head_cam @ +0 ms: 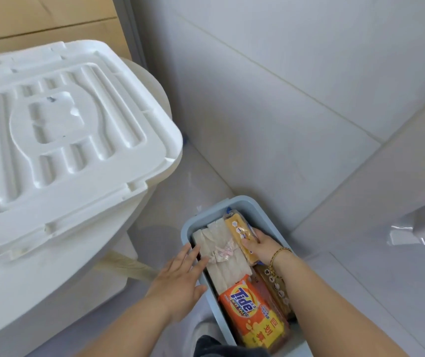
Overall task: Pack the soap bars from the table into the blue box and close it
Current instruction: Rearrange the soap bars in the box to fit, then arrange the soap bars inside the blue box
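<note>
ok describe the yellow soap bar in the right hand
The yellow soap bar is a long block in glossy clear wrapper with small white printed marks, crimped at the far end. It lies lengthwise along the right side inside the blue box. The right hand grips its near half; a pale wrapped bundle lies beside it on the left.

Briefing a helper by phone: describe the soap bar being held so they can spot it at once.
Right of the big white foam bin sits a blue box. At its far right side, the right hand grips the yellow bar. It is yellow in clear wrap, unlike the orange Tide pack nearer the camera and the beige bundle beside it.
</note>
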Tool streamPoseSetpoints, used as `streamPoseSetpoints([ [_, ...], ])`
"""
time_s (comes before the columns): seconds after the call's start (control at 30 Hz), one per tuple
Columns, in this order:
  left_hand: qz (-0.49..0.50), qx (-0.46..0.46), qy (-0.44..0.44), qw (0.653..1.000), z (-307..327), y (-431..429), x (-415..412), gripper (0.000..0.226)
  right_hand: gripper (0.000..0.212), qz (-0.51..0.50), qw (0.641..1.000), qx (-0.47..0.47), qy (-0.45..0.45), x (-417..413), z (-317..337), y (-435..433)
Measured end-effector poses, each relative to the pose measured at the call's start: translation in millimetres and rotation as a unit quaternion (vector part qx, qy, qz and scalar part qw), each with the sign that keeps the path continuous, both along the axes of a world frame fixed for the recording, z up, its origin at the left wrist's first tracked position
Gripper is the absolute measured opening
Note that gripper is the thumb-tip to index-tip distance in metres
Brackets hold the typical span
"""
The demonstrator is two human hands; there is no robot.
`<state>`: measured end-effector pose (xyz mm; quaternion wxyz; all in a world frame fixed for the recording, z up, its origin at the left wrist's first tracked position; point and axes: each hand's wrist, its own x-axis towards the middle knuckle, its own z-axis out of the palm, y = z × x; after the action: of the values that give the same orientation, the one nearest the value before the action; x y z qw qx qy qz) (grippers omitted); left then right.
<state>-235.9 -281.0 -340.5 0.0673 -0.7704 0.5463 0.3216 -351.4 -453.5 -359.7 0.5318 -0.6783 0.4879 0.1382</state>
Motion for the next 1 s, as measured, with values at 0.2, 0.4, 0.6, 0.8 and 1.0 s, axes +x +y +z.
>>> streamPoseSetpoints([
  [0.2,0.001,-0.016,0.012,1.000,-8,3,2,0.057,0.052,0.041,0.996,-0.068,0.034,8,-9,-3],
  [0.4,-0.007,-0.018,0.016,1.000,-10,4,3,0.057,0.065,0.111,0.955,-0.275,0.009,6,-24,19],
  [0.6,-0.002,-0.021,0.015,1.000,-11,4,3,0.056,0.060,0.158,0.954,-0.254,0.023,6,-21,13],
  [0.8,0.016,-0.033,0.030,0.999,8,4,6,0.052,0.045,0.069,0.970,-0.230,-0.045,-3,15,16],
  [1.0,0.049,-0.149,0.031,0.987,61,30,-8,0.041,0.030,-0.004,0.967,-0.247,-0.061,-25,83,20],
])
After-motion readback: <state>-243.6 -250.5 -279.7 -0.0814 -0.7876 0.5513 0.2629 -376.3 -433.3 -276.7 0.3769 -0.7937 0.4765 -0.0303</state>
